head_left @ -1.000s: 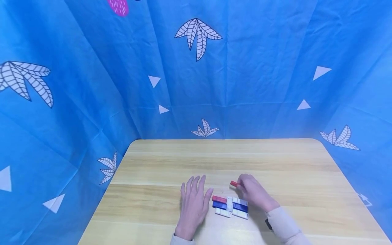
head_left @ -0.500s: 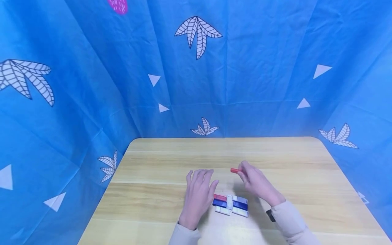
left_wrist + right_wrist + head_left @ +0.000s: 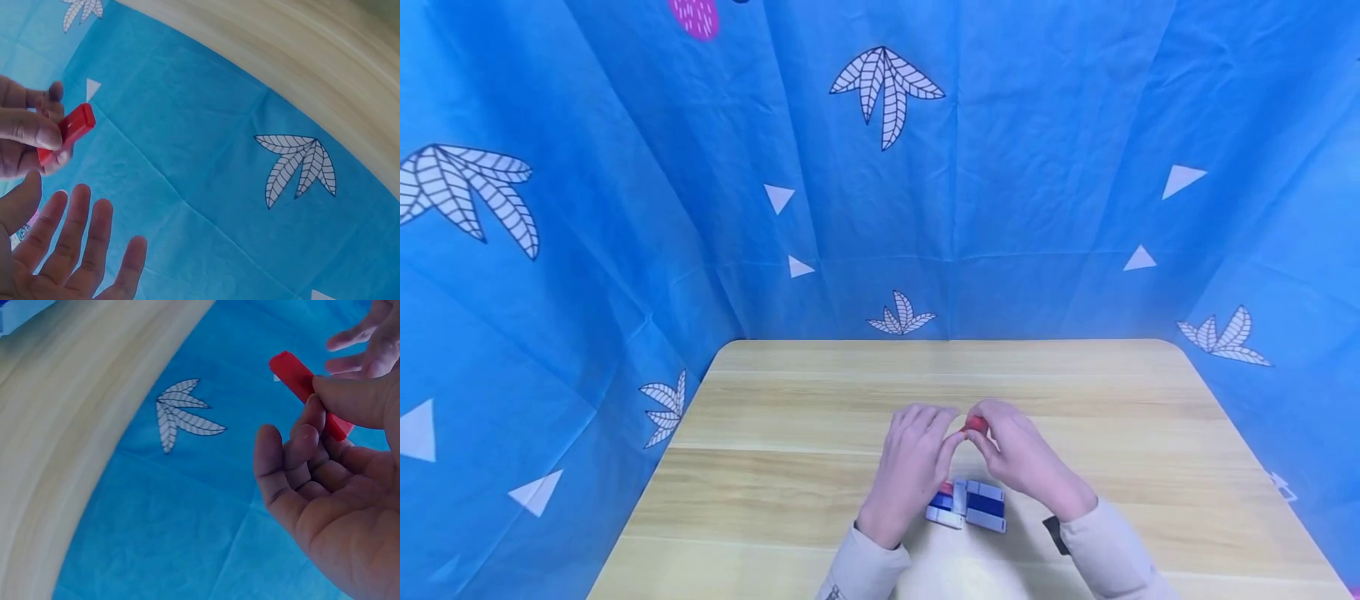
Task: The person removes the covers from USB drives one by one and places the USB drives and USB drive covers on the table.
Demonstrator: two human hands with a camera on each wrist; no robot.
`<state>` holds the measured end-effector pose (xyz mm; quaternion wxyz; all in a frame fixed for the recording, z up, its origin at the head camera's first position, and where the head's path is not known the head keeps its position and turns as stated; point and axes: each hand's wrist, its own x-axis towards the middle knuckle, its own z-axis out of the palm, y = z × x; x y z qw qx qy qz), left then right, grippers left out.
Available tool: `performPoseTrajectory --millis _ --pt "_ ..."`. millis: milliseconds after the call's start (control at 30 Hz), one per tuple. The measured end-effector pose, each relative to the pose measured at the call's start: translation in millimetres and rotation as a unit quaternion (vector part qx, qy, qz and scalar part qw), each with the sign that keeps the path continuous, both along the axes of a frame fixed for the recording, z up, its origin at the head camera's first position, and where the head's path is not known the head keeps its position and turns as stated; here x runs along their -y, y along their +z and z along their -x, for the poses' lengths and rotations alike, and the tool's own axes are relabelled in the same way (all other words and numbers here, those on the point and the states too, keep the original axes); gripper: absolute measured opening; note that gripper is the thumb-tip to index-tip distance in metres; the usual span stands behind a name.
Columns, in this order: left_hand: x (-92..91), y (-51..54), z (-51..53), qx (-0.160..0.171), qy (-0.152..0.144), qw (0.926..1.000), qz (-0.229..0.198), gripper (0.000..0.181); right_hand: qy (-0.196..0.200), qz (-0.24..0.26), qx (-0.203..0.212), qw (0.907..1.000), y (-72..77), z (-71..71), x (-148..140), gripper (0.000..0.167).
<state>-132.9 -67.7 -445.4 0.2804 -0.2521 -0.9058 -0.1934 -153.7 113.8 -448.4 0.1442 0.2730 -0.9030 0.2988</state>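
My right hand (image 3: 1033, 462) pinches a small red bar (image 3: 294, 376), shaped like a USB stick, between thumb and fingers above the table. In the right wrist view its rounded end sticks out past the thumb. Close beside it, my left hand (image 3: 906, 471) is raised with its fingers spread. The left wrist view shows those fingers apart from the red bar. Below the hands, several similar bars lie in a cluster: white bars (image 3: 944, 517), a dark blue bar (image 3: 986, 505) and another red bar (image 3: 947, 488). My left hand partly covers the cluster's left side.
The wooden table (image 3: 775, 500) spreads around the cluster. A blue patterned curtain (image 3: 880, 208) hangs behind the table and along its sides. A dark object (image 3: 1057, 536) shows at my right sleeve.
My right hand has lifted the red bar off the table and turned it. My left hand has come up and to the right, beside the right hand. The cluster stays put.
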Motion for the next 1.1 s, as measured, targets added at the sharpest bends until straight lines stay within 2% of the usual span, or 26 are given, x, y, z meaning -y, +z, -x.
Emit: performPoseTrajectory --millis 200,533,700,833,1100 --pt "-6.3 -2.9 -1.5 -0.001 -0.014 0.9998 -0.011 0.020 0.004 -0.013 0.008 0.9999 5.6 -5.6 4.5 0.018" --pt "-12.5 -6.1 -3.9 -0.003 0.015 0.9998 -0.013 0.014 0.018 -0.034 0.001 0.9993 7.9 -11.9 9.2 0.019" --pt "-13.9 -5.6 -4.7 -0.002 0.015 0.9999 -0.007 0.013 0.020 -0.031 -0.022 0.9991 7.6 -14.5 10.8 0.022" --pt "-14.7 -6.6 -5.9 -0.007 0.008 0.9999 -0.005 0.011 0.024 -0.022 -0.023 0.9992 7.0 -16.4 12.1 0.024" --pt "-13.2 -12.2 -5.0 -0.019 -0.003 0.9976 -0.066 0.014 0.035 -0.003 -0.016 0.9993 5.7 -17.8 11.3 0.020"
